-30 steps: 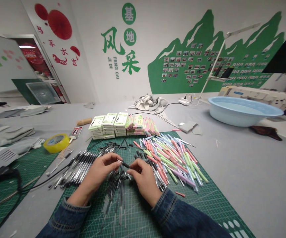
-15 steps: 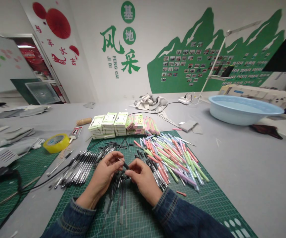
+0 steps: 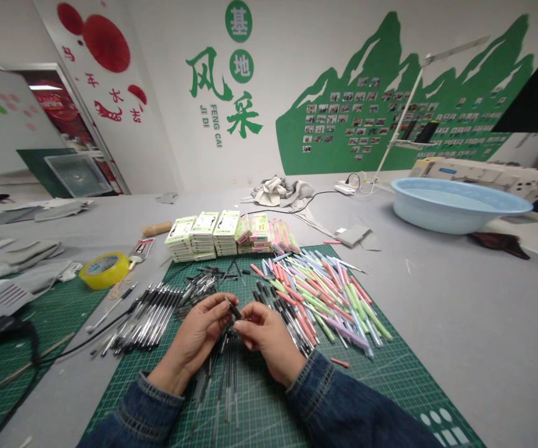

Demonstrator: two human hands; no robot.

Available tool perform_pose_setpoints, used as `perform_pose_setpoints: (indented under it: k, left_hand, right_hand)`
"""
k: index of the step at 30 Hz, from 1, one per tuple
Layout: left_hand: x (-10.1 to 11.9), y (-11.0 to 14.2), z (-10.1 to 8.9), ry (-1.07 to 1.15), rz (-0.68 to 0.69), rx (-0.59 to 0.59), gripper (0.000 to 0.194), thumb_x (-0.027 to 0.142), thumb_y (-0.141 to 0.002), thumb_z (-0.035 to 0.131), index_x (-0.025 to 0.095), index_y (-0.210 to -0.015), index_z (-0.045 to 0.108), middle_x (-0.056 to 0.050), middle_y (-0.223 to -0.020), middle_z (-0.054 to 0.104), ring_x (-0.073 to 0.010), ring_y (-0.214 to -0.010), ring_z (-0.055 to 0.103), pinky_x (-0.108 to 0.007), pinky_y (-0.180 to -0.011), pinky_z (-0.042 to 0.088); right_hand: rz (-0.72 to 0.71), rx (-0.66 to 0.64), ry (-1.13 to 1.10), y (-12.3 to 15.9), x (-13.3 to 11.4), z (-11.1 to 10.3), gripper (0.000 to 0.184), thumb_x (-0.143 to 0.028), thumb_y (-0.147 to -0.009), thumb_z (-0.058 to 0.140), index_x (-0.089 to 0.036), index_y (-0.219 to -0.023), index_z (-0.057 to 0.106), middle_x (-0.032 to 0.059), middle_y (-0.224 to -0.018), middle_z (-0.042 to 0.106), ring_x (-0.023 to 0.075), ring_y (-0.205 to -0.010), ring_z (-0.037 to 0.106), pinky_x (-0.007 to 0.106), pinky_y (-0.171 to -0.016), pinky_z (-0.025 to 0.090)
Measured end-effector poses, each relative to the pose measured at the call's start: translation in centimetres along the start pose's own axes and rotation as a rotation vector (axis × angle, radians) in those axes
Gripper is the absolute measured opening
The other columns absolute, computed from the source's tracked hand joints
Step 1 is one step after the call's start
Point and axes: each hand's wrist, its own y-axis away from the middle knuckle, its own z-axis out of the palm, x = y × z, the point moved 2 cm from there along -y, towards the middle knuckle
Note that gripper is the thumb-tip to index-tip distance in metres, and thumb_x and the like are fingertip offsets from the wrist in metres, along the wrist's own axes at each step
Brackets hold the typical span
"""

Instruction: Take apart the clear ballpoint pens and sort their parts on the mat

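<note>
Between my hands is a small dark pen part (image 3: 234, 310), short and tube-like, possibly a cap. My left hand (image 3: 205, 333) is closed around its upper end with thumb and fingertips. The thumb and fingers of my right hand (image 3: 268, 335) pinch its lower end. Below the hands, several thin black pen refills (image 3: 228, 379) lie fanned out on the green cutting mat (image 3: 269, 401). Left of my left hand, clear-barrelled black pens (image 3: 154, 314) lie in a row. Beyond my right hand are black pens (image 3: 281, 311) and a pile of colourful pens (image 3: 320, 292).
Small stacked boxes (image 3: 215, 233) stand at the mat's far edge. On the left are a yellow tape roll (image 3: 104, 269), a glue tube (image 3: 141, 249) and a black cable (image 3: 86, 339). A blue basin (image 3: 458, 211) sits at the right, with crumpled cloth (image 3: 276, 191) at the back.
The dark pen part has tilted slightly between my fingers, and my left fingers have shifted a little down and right. My right hand stays nearly in place.
</note>
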Motion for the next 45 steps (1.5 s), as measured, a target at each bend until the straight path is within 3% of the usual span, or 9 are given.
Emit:
perform_pose_setpoints:
  k: [6,14,19,27,33,37,40,43,45]
  left_hand:
    - [-0.2,0.2,0.4,-0.033,0.003,-0.086,0.011,0.025,-0.075,0.069,0.016,-0.081,0.070,-0.002,-0.085,0.063,-0.0072,-0.060,0.052,-0.020,-0.055,0.044]
    - [0.4,0.4,0.8,0.009,0.062,-0.007,0.025,0.028,-0.077,0.067,0.016,-0.100,0.068,-0.008,-0.098,0.066,-0.0136,-0.077,0.059,-0.024,-0.064,0.048]
    - [0.2,0.3,0.6,-0.020,0.089,0.027,0.013,0.024,-0.071,0.072,0.015,-0.080,0.068,-0.002,-0.082,0.064,-0.0082,-0.057,0.055,-0.022,-0.052,0.046]
    - [0.0,0.6,0.8,0.013,0.076,0.001,0.016,0.027,-0.069,0.073,0.015,-0.077,0.067,-0.002,-0.080,0.065,-0.0066,-0.050,0.052,-0.020,-0.047,0.043]
    - [-0.4,0.4,1.6,-0.154,0.039,-0.128,0.025,0.032,-0.079,0.063,0.014,-0.096,0.067,-0.002,-0.062,0.062,-0.0134,-0.057,0.058,-0.028,-0.061,0.049]
    - [4.1,-0.2,-2.5,-0.220,0.325,0.157,0.028,0.041,-0.080,0.060,0.020,-0.099,0.063,-0.002,-0.077,0.065,-0.0155,-0.075,0.060,-0.027,-0.070,0.048]
    - [8.0,-0.3,-8.3,-0.704,0.441,0.485,0.037,0.046,-0.082,0.051,0.023,-0.110,0.062,-0.003,-0.077,0.064,-0.0183,-0.074,0.059,-0.028,-0.067,0.045]
    - [9.8,-0.2,-13.7,-1.348,0.252,0.775,0.035,0.042,-0.078,0.055,0.021,-0.102,0.069,-0.011,-0.094,0.069,-0.0296,-0.092,0.060,-0.037,-0.077,0.044]
    - [9.8,-0.2,-15.7,-1.571,0.137,0.770,0.038,0.039,-0.079,0.051,0.018,-0.104,0.070,-0.015,-0.100,0.070,-0.0331,-0.094,0.061,-0.039,-0.078,0.044]
  right_hand:
    - [0.043,-0.172,-0.018,0.4,-0.3,0.6,0.035,-0.047,-0.082,0.058,-0.013,-0.078,0.064,-0.0025,-0.057,0.053,0.0042,-0.044,0.036,0.019,-0.044,0.019]
    - [0.002,-0.064,0.002,0.1,-0.2,0.2,0.029,-0.044,-0.080,0.061,-0.014,-0.078,0.062,-0.0040,-0.058,0.051,0.0048,-0.046,0.037,0.019,-0.046,0.022]
    - [0.024,-0.084,0.050,0.3,0.1,0.4,0.031,-0.044,-0.080,0.061,-0.014,-0.078,0.063,-0.0036,-0.056,0.051,0.0052,-0.047,0.037,0.019,-0.046,0.022]
    - [0.104,-0.197,-0.127,0.3,0.3,0.8,0.031,-0.043,-0.082,0.060,-0.013,-0.078,0.061,-0.0046,-0.054,0.045,0.0044,-0.043,0.029,0.021,-0.043,0.013]
    - [0.039,-0.100,-0.176,0.1,0.1,0.7,0.032,-0.046,-0.081,0.061,-0.015,-0.083,0.060,0.0002,-0.065,0.056,0.0070,-0.051,0.044,0.019,-0.047,0.029]
    - [0.000,0.000,-0.050,0.1,-0.1,0.3,0.032,-0.046,-0.079,0.064,-0.016,-0.091,0.061,0.0053,-0.083,0.063,0.0141,-0.075,0.058,0.027,-0.068,0.045]
    - [-0.029,0.062,0.053,-0.2,0.2,-0.2,0.032,-0.046,-0.077,0.065,-0.016,-0.088,0.062,0.0047,-0.080,0.063,0.0145,-0.073,0.059,0.027,-0.067,0.046]
    - [-0.061,0.104,0.079,-0.5,0.5,-0.6,0.028,-0.043,-0.077,0.065,-0.016,-0.084,0.062,0.0029,-0.074,0.063,0.0134,-0.067,0.057,0.025,-0.061,0.044]
    - [-0.069,0.133,0.080,-0.6,0.7,-0.8,0.026,-0.041,-0.076,0.065,-0.016,-0.083,0.062,0.0020,-0.071,0.062,0.0129,-0.064,0.056,0.024,-0.058,0.043]
